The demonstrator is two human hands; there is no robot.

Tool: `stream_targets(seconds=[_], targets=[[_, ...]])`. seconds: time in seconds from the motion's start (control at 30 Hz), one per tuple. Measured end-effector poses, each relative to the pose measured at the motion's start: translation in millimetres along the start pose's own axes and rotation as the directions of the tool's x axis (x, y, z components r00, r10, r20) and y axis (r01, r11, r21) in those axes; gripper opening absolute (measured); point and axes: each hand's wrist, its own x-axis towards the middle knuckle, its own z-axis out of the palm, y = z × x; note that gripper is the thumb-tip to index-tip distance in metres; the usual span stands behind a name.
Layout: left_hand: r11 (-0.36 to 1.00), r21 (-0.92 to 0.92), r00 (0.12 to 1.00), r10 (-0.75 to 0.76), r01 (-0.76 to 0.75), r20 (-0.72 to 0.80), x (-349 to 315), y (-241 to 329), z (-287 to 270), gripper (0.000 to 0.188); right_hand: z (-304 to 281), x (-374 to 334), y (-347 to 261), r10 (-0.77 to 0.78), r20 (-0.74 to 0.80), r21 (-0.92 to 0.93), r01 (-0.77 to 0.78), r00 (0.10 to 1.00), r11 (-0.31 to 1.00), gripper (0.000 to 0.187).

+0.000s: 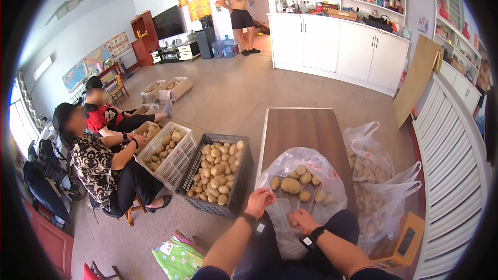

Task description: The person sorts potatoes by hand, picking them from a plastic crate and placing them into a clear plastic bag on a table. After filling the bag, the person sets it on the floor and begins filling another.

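A clear plastic bag [334, 176] lies on the near end of a brown tabletop [301, 129], its near part hanging down between my legs. Several potatoes [290, 185] of mixed sizes rest inside it. My left hand [259, 202] is at the bag's left edge, fingers curled in and seemingly pinching the film. Closer to me, my right hand [303, 221] is closed on the bunched near side of the bag. Both wrists wear dark bands. Just left of the table stands a dark grey crate [244, 176] full of potatoes.
Filled plastic bags of potatoes [378, 197] stand right of the table, by a cardboard box [407, 238] and white railing [451, 145]. A white crate [171, 173] sits near two seated people [98, 161]. Another person [241, 10] stands by white cabinets [321, 41].
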Motion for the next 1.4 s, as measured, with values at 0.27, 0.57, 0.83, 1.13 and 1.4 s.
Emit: stream_targets(seconds=[0.27,0.57,0.83,1.13,1.4], targets=[[0.955,0.294,0.997,-0.062,0.044,0.052,-4.5,-3.3,9.0,0.036,47.5,3.3,-65.6,-0.043,0.007,0.075,0.043,0.999,0.996,0.037],[0.959,0.267,0.978,-0.14,0.094,0.158,-13.3,10.7,4.2,0.041,82.9,-9.7,-85.9,-0.143,0.104,0.055,0.137,0.984,0.989,0.048],[0.999,0.007,0.984,-0.051,0.051,0.169,-18.5,9.1,-3.9,0.034,55.6,-29.5,-54.7,-0.245,0.077,-0.664,0.233,0.967,0.711,0.05],[0.941,-0.272,0.977,0.212,-0.199,0.016,-7.2,12.3,-9.1,0.025,2.2,-23.2,9.9,-0.349,0.382,-0.922,0.378,0.856,-0.082,0.048],[0.781,-0.624,0.996,-0.035,-0.025,-0.084,-8.1,13.4,-51.4,0.025,10.4,-40.7,6.8,-0.223,0.295,-0.954,0.299,0.929,-0.013,0.053]])
